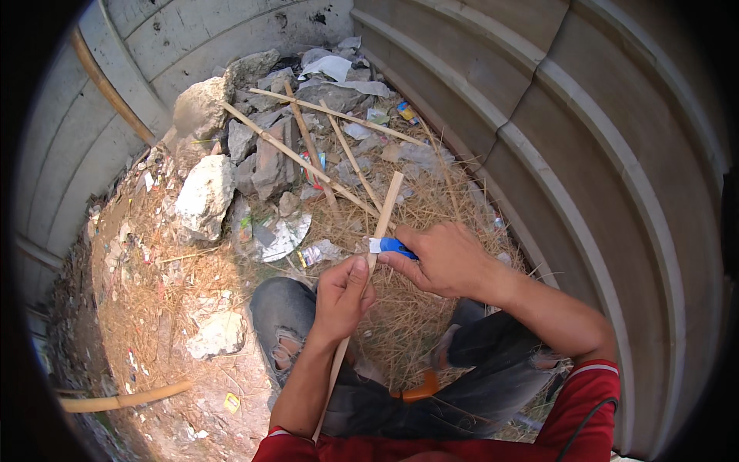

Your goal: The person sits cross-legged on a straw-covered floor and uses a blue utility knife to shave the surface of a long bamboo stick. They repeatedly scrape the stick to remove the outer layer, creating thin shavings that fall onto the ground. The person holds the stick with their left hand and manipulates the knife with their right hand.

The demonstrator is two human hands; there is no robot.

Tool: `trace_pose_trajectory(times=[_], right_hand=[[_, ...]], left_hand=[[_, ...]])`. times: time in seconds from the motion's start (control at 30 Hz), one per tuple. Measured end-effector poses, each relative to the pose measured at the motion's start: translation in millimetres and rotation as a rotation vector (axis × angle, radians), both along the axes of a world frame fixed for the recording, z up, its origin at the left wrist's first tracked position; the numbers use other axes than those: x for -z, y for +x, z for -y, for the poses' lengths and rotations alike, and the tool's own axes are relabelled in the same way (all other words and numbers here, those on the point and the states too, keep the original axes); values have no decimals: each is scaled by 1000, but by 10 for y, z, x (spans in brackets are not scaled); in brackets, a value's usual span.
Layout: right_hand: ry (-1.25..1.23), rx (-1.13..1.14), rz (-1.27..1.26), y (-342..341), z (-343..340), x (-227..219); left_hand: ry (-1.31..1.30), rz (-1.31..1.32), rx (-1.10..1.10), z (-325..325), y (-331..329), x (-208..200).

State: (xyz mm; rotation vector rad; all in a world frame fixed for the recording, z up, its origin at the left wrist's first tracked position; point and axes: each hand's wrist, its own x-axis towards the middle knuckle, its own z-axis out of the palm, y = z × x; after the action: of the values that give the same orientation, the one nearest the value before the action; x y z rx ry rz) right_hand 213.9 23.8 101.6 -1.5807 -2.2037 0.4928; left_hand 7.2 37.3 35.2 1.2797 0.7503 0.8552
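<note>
My left hand [344,299] is closed round a long, flat strip of pale bamboo or wood [390,199], its thumb pointing up along it. The strip runs from my lap, past my left forearm, to a free end tilted up and away. In my right hand [450,260] is a blue-handled utility knife [395,247], gripped between thumb and fingers. Its light metal end lies across the strip, just above my left thumb. How far the blade bites into the strip cannot be made out.
Several thin sticks [350,150] lean across a heap of broken rocks [202,196] ahead. A corrugated wall [539,154] rises close on the right, and a block wall [208,38] stands behind. Dry straw and litter cover the ground. A bamboo pole [127,401] lies lower left.
</note>
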Motion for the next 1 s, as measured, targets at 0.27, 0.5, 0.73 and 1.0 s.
trace_pose_trajectory(times=[0.27,0.5,0.73,1.0], right_hand=[[121,520,-108,1027,-510,-225],[-55,175,-177,477,-9,-174],[-45,14,31,147,36,182],[80,752,-51,1560,-534,66]], left_hand=[[48,-122,67,138,29,-34],[15,-162,7,67,-6,-13],[214,-271,-89,27,115,99],[90,-247,82,163,137,102]])
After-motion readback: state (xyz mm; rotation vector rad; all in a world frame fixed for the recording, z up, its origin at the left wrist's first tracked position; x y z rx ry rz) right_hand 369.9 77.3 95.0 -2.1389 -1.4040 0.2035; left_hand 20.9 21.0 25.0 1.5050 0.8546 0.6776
